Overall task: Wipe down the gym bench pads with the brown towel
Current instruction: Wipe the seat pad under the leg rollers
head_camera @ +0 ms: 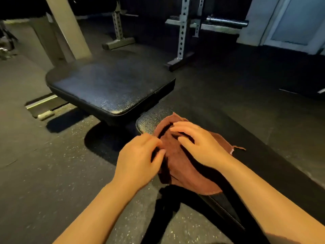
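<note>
Currently, left hand (139, 161) pinches the towel (182, 166) edge; right hand (198, 143) rests spread atop it. Bunched folds on the pad (149, 120) risk uneven wiping.

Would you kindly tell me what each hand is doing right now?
Left hand: fingers curled, pinching the edge of the brown towel.
Right hand: open, fingers spread, resting on the towel.

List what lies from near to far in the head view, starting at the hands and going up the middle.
Left hand and right hand on the crumpled brown towel → narrow black textured bench pad under the towel → wide black vinyl seat pad → grey perforated steel rack upright.
</note>
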A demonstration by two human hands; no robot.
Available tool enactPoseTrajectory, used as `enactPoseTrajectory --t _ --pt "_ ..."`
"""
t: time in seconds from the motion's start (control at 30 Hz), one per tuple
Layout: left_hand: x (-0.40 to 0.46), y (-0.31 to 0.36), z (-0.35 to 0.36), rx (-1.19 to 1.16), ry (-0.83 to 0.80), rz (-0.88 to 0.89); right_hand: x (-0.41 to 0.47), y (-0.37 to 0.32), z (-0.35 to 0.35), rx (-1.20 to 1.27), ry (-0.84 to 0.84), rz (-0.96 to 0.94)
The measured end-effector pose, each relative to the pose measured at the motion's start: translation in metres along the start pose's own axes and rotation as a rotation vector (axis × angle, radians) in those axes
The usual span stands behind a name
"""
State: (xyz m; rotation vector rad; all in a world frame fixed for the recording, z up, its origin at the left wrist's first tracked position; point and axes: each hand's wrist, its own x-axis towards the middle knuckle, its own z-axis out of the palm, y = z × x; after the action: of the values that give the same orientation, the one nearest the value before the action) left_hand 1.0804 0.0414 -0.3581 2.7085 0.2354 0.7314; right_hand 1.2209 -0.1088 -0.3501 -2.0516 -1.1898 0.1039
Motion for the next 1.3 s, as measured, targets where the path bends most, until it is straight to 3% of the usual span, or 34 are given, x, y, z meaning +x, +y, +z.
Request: enactPoseTrajectory --t 0.07,0.2,0.33,0.43,0.53,0.63,0.73,0.83,0.93,0.97,1.13,1.23,1.3 --pt "-0.004 0.014 0.018 0.013 -0.071 0.209 -0.012 0.018 -0.012 -0.143 0.077 0.124" --pt "-0.008 0.027 0.046 0.066 -0.163 0.323 -0.014 0.034 -0.022 -0.269 0.03 0.422" --pt "-0.006 0.023 0.052 0.085 -0.129 0.443 0.0 0.024 -0.026 -0.341 -0.004 0.408" --pt "-0.007 0.02 0.05 0.084 -0.071 0.501 0.008 0.012 -0.036 -0.188 0.079 0.452" --pt "0.003 0.004 0.019 -0.048 0.02 0.323 0.026 -0.013 -0.047 0.219 0.216 0.508" --pt "0.015 -0.024 -0.03 -0.235 0.137 -0.006 0.058 -0.036 -0.053 0.406 0.253 0.374" --pt "0.028 -0.049 -0.07 -0.279 0.244 -0.114 0.102 -0.059 -0.047 0.399 0.226 0.208" --pt "0.044 -0.083 -0.092 -0.126 0.246 -0.182 0.149 -0.074 -0.029 0.141 0.163 0.047" --pt "0.059 -0.125 -0.102 0.092 0.134 -0.4 0.175 -0.076 0.0 -0.025 -0.113 -0.014" --pt "0.061 -0.129 -0.103 0.182 0.102 -0.386 0.175 -0.072 0.01 -0.017 -0.151 0.019" --pt "0.065 -0.119 -0.05 0.467 -0.236 0.1 0.148 -0.033 0.035 -0.007 0.081 0.1" --pt "0.094 -0.124 -0.03 0.53 -0.401 0.151 0.134 -0.008 0.033 -0.001 0.247 0.191" --pt "0.112 -0.131 -0.027 0.501 -0.501 0.201 0.129 0.005 0.034 -0.033 0.239 0.181"
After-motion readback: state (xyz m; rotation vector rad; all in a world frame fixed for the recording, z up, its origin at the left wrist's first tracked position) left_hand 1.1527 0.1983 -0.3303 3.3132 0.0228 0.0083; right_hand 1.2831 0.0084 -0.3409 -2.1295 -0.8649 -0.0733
